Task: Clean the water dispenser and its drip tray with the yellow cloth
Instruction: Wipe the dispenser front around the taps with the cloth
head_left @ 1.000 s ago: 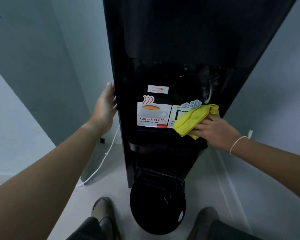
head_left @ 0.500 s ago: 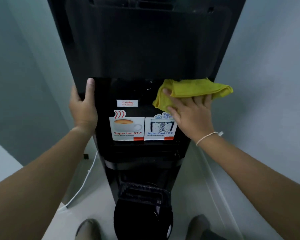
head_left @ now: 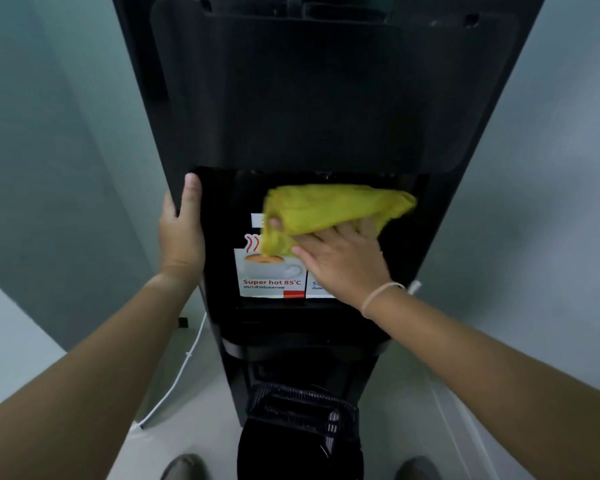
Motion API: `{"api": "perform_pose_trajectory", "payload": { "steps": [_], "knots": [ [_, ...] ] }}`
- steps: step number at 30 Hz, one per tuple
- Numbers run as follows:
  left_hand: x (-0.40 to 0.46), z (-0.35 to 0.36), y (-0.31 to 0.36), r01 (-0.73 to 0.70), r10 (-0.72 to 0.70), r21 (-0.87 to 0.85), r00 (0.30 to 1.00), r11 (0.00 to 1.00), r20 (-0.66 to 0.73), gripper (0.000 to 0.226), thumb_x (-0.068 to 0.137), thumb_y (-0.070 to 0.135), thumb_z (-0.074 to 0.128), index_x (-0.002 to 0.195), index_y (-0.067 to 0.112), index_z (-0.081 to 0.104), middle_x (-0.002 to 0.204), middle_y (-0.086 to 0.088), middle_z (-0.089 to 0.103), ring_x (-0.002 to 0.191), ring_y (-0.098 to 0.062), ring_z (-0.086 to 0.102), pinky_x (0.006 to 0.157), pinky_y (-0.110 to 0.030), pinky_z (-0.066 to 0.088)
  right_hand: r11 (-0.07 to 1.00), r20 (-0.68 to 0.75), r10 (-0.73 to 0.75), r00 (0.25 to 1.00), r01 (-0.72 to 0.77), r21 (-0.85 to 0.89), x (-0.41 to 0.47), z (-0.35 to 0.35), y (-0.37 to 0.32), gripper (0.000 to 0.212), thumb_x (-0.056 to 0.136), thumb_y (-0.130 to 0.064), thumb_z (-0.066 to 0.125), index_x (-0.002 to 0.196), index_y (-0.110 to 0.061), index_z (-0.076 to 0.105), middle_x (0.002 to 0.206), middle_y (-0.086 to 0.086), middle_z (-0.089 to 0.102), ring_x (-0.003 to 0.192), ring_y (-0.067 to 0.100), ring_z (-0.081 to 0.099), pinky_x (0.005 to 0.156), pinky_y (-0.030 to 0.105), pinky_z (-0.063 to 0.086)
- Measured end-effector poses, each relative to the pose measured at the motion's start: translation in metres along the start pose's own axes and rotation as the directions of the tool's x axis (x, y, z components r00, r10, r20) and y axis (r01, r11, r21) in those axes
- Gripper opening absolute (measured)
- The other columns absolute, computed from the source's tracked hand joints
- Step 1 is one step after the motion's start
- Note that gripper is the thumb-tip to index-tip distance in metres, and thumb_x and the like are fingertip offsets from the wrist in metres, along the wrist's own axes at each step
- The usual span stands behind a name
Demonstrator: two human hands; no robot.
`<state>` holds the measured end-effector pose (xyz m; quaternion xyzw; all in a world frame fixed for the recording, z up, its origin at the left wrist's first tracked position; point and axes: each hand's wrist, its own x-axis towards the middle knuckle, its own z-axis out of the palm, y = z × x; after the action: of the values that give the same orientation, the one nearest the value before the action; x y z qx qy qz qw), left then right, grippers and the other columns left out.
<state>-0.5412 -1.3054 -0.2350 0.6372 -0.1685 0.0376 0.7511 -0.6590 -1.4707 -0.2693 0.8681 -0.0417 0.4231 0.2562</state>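
White cable [head_left: 184, 372] left of dispenser [head_left: 326, 98]; cloth [head_left: 336, 206] over stickers [head_left: 271, 275].

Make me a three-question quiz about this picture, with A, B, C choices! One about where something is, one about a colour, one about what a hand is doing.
1. Where is the cloth?
A. on the floor
B. against the dispenser's front panel
C. on a shoe

2. What colour is the cloth?
A. yellow
B. blue
C. white

3. What is the left hand doing?
A. hanging free
B. holding a cup
C. gripping the dispenser's edge

Answers: B, the right hand presses the cloth on the water dispenser above the hot sticker. A, it is bright yellow. C, the left hand wraps the panel's side.
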Motion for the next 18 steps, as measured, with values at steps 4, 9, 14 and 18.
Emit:
{"api": "perform_pose_trajectory", "payload": {
  "steps": [4, 9, 14, 18],
  "knots": [
    [0.002, -0.009, 0.008, 0.166, -0.087, -0.271, 0.956, 0.948, 0.281, 0.061, 0.097, 0.052, 0.014, 0.118, 0.025, 0.064, 0.119, 0.003, 0.068, 0.112, -0.01, 0.063, 0.094, -0.028, 0.049, 0.995, -0.088, -0.086, 0.992, 0.082, -0.053, 0.041, 0.015, -0.051, 0.035, 0.087, -0.045, 0.045, 0.117, -0.042, 0.062, 0.101, -0.013, 0.071, 0.102, 0.019, 0.046, 0.097, 0.04, 0.028],
    [0.003, -0.012, 0.01, 0.242, -0.146, -0.279, 0.934, 0.929, 0.327, 0.064, 0.096, 0.056, 0.01, 0.129, 0.021, 0.053, 0.117, 0.004, 0.068, 0.109, -0.009, 0.065, 0.087, -0.023, 0.052, 0.989, -0.047, -0.144, 0.988, 0.145, 0.013, 0.032, 0.001, -0.027, 0.021, 0.084, -0.038, 0.055, 0.096, -0.03, 0.071, 0.084, -0.01, 0.071, 0.083, 0.02, 0.06, 0.085, 0.037, 0.035],
    [0.002, -0.01, 0.009, 0.26, -0.182, -0.277, 0.943, 0.925, 0.279, 0.063, 0.099, 0.048, 0.014, 0.09, 0.031, 0.074, 0.089, 0.013, 0.076, 0.087, 0.001, 0.07, 0.072, -0.012, 0.053, 0.983, -0.058, -0.019, 0.998, 0.008, -0.182, -0.026, -0.016, 0.083, 0.041, 0.086, -0.034, 0.056, 0.127, -0.031, 0.054, 0.093, 0.005, 0.072, 0.089, 0.033, 0.056, 0.085, 0.047, 0.036],
    [-0.001, -0.008, 0.005, 0.262, -0.219, -0.212, 0.954, 0.942, 0.207, 0.043, 0.101, 0.042, 0.025, 0.079, 0.027, 0.06, 0.055, 0.02, 0.068, 0.052, 0.009, 0.064, 0.052, -0.007, 0.049, 0.975, -0.133, 0.063, 0.989, -0.09, -0.202, -0.04, -0.002, 0.084, 0.059, 0.095, -0.04, 0.039, 0.147, -0.035, 0.01, 0.112, 0.003, 0.053, 0.097, 0.033, 0.043, 0.091, 0.051, 0.036]
  ]
}}
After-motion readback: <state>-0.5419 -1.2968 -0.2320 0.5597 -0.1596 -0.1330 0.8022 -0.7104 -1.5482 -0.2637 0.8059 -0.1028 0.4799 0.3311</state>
